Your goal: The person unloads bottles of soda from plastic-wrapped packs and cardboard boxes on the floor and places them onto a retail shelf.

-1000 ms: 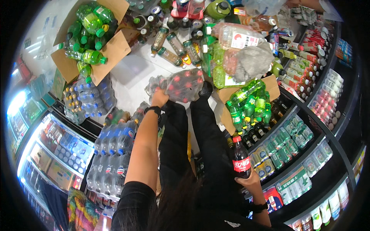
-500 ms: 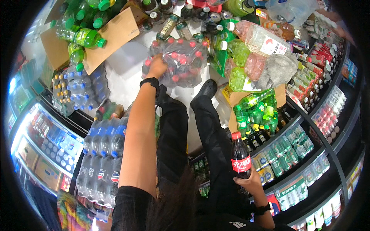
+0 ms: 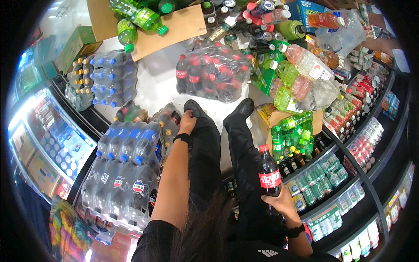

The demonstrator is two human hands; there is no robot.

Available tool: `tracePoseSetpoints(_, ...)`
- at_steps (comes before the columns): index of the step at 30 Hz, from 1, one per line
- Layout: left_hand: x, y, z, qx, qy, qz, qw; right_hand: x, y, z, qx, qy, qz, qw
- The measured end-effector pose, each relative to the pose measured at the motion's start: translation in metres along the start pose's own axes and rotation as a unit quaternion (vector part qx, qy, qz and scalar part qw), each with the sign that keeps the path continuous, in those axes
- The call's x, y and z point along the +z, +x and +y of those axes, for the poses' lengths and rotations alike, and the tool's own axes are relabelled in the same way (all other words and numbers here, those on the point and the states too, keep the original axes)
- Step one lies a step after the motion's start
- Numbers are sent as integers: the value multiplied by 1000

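The right hand [image 3: 279,203] is wrapped around the lower part of a dark cola bottle [image 3: 269,173] with a red cap and red label, holding it upright just above the right thigh, beside the open cooler shelves [image 3: 345,183] that run down the right side. The left hand [image 3: 187,122] reaches down past the left knee, its fingers curled onto the top of a shrink-wrapped pack of small dark bottles [image 3: 168,124] that leans against the left shoe [image 3: 194,109]; whether the fingers have actually pinched the plastic or only rest on it cannot be told. A black wristwatch [image 3: 182,138] sits on that wrist. Ahead of both shoes, on the pale floor [image 3: 152,78], lies a larger wrapped pack of red-capped cola bottles [image 3: 214,72], apart from either hand. To the left stand a tall stack of blue-capped bottle packs [image 3: 124,170] and, farther off, a pack of water bottles [image 3: 109,76]. Loose green bottles [image 3: 139,17] lie on a flattened cardboard sheet [image 3: 174,28] at the top, and an open box of green bottles [image 3: 290,131] sits just right of the right shoe [image 3: 240,109]. The person wears black trousers, and dark hair hangs at the bottom edge.
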State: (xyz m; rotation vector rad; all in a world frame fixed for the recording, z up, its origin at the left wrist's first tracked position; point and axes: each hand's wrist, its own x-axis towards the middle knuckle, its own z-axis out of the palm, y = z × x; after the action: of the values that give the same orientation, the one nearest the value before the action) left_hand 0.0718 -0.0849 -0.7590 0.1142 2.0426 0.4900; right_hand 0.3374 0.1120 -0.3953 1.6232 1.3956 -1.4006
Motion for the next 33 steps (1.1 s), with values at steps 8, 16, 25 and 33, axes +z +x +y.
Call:
tracePoseSetpoints(8,16,-123,119,-82,-507,-448,732,47,101,-29,-147,40,3,988)
tracePoseSetpoints(16,13,-142,126,-117,-607,-154,771,63,181,-51,-280,-53,-207,936)
tracePoseSetpoints(25,4,-146,89,-193,-559,-121,797,80,431,-33,-27,433,-2,901)
tracePoseSetpoints(33,-5,-122,83,-143,-497,-147,843,102,514,-29,-135,464,13,875)
